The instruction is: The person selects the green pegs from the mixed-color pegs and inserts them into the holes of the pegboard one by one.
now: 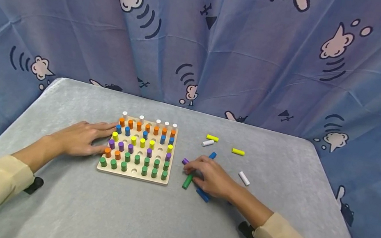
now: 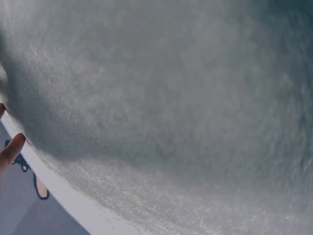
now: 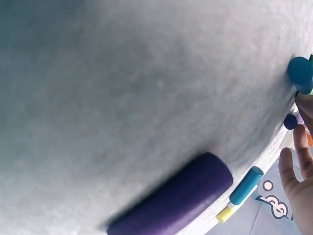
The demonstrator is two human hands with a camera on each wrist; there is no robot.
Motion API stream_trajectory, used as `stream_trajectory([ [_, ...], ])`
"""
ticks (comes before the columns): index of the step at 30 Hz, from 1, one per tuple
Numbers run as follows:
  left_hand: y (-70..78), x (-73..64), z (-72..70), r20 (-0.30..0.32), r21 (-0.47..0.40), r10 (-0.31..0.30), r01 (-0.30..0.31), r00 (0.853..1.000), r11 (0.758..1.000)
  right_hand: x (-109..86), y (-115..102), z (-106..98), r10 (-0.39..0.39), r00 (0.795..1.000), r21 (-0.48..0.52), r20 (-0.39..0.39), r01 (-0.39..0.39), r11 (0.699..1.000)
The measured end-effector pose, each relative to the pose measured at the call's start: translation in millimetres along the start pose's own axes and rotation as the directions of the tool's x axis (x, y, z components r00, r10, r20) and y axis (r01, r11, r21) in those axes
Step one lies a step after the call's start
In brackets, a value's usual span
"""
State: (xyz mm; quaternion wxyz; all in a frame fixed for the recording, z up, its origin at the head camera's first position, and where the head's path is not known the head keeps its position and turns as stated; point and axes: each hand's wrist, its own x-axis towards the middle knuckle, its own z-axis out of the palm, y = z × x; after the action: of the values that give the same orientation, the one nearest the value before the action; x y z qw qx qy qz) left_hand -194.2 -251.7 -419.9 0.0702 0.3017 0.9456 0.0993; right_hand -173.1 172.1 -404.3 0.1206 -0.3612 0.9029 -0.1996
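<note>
A wooden pegboard (image 1: 114, 172) holds rows of coloured pegs: white at the back, then orange, blue, yellow, purple and green, with two orange pegs in one green row. My left hand (image 1: 79, 138) rests along the board's left edge, fingers spread and touching it. Only fingertips (image 2: 15, 147) show in the left wrist view. To the right of the board, my right hand (image 1: 213, 176) pinches a purple peg (image 1: 185, 161) between thumb and finger. A green peg (image 1: 187, 181) lies under those fingers, and blue pegs (image 1: 202, 195) lie on either side of the hand.
Loose yellow pegs (image 1: 238, 152) and white pegs (image 1: 244, 178) lie farther back and to the right on the grey table (image 1: 104, 213). Another purple peg (image 3: 171, 196) lies near my right wrist. A patterned blue curtain (image 1: 228, 71) hangs behind the table.
</note>
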Motion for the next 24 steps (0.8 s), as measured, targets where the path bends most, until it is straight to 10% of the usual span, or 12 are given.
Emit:
stream_trajectory([
  [24, 0.4, -0.7, 0.6, -0.004, -0.005, 0.002, -0.002, 1.000, 1.000, -2.1, -3.2, -7.8, 0.020, 1.000, 0.039, -0.011, -0.019, 0.999],
])
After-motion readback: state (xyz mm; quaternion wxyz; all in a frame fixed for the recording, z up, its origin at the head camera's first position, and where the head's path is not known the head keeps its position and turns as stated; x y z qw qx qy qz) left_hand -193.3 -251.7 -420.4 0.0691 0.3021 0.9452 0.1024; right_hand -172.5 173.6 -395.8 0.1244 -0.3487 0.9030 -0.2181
